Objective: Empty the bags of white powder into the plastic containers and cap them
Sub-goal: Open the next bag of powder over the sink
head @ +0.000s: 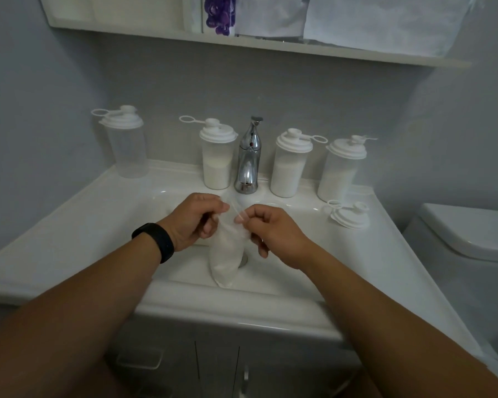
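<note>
A clear bag of white powder (226, 259) is held over the sink basin (285, 271), its top pinched by the left hand (194, 221) and right hand (266, 229), while three capped containers (288, 165) are filled and one capped container (125, 143) remains empty.

Four containers (216, 156) flank the faucet (249, 156) behind the basin (270, 271).

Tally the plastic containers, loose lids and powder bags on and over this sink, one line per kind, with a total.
Containers holding white powder: 3
Empty container: 1
Loose lid lying on the sink ledge: 1
Bag of white powder, pinched at its top by the left hand and right hand: 1
Total: 6
</note>
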Demonstrator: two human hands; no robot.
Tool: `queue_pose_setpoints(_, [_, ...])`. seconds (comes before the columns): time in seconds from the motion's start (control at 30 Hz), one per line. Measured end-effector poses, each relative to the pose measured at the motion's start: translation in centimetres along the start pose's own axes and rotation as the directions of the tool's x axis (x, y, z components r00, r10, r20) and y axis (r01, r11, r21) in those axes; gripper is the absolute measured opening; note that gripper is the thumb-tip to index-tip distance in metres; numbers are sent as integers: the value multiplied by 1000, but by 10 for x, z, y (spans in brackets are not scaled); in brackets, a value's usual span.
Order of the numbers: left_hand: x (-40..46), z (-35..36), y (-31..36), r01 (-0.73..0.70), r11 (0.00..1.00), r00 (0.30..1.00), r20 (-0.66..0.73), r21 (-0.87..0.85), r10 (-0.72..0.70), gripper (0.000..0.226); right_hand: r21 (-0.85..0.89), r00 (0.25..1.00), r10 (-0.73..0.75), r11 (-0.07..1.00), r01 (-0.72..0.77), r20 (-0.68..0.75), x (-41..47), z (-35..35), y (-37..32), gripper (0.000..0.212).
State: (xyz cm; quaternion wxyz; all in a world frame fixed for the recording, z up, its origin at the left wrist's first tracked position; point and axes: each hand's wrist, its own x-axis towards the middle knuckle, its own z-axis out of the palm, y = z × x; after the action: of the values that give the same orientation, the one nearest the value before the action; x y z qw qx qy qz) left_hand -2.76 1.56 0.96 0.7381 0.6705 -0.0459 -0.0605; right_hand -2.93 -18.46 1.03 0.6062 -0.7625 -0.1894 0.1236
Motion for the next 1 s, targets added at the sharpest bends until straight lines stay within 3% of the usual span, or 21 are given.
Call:
queue_pose_setpoints(0.1, [0, -4, -1, -63, 998, 990, -126, 24, 66, 30, -23, 999, -37, 999, 37, -22, 0, 1, -3, 14])
queue_pose_setpoints(0.2, [5, -15, -5, -68, 940, 984, -134, 335, 119, 17, -27, 997, -71, 997, 71, -10, -3, 3, -8, 15])
queue_pose_setpoints(0.3, [1, -14, -10, 63, 755, 993, 34, 653, -112, 20, -7, 997, -79, 997, 79, -21, -5, 1, -11, 16])
queue_pose_setpoints(0.4, [-5, -3, -11, 126, 530, 876, 157, 838, -456, 36, 24, 997, -77, 997, 77, -21, -6, -3, -12, 17])
queue_pose_setpoints(0.47, [-8, -2, -13, 105, 472, 836, 180, 875, -519, 22, 47, 997, -80, 996, 80, -7, -7, -4, -13, 19])
queue_pose_setpoints(0.73, [-11, 5, -21, 33, 598, 809, 330, 801, -486, 53, 279, 991, -79, 955, 105, -104, -3, -9, -18, 22])
queue_pose_setpoints(1.0, [-10, 11, -19, -39, 806, 907, 359, 590, -219, 63, 338, 986, -157, 926, 168, -61, -3, -27, -26, 18])
